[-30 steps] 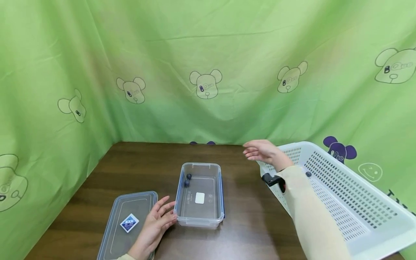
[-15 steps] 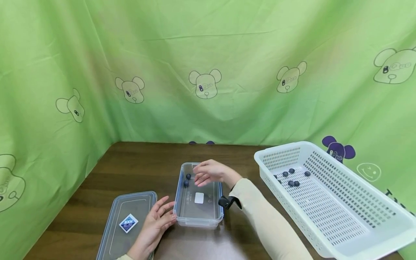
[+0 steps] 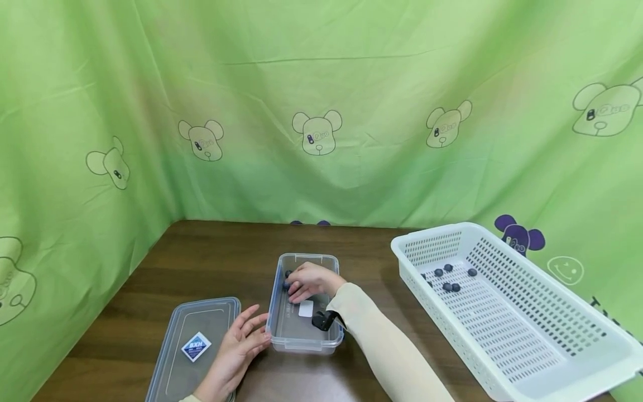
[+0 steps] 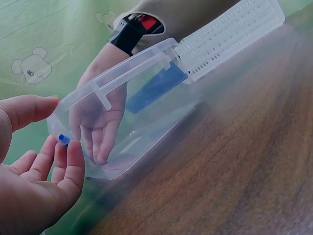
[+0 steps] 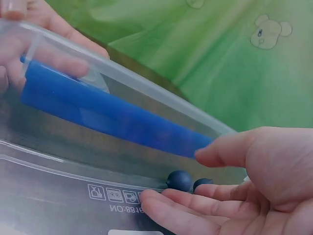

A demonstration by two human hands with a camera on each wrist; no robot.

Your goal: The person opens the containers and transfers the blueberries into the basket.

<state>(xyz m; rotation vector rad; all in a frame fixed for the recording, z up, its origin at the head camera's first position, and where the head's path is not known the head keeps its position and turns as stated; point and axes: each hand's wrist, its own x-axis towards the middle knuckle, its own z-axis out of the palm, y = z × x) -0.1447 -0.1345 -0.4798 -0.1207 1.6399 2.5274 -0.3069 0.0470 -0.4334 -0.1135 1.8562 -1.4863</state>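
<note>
A clear plastic food storage box [image 3: 306,344] with blue side clips [image 5: 112,115] stands on the table. My right hand [image 3: 312,281] reaches down inside it, fingers extended and thumb apart. Two dark blue balls [image 5: 179,180], which look like blueberries, lie beside those fingers on the box floor. Outside the near left corner, my left hand [image 3: 240,349] touches the box with relaxed, spread fingers. In the left wrist view, the left thumb [image 4: 36,108] is at the rim and the fingertips are by a blue clip end. The right palm hides part of the box floor.
A clear lid [image 3: 171,340] with a blue diamond sticker lies left of the box, partly behind the left hand. On the right is a long white perforated basket [image 3: 507,349] holding several dark blue balls [image 3: 447,287]. A green printed curtain [image 3: 251,184] rises behind the table.
My right hand has moved left from over the basket, across to the box, and down into it. The left hand has stayed at the box corner.
</note>
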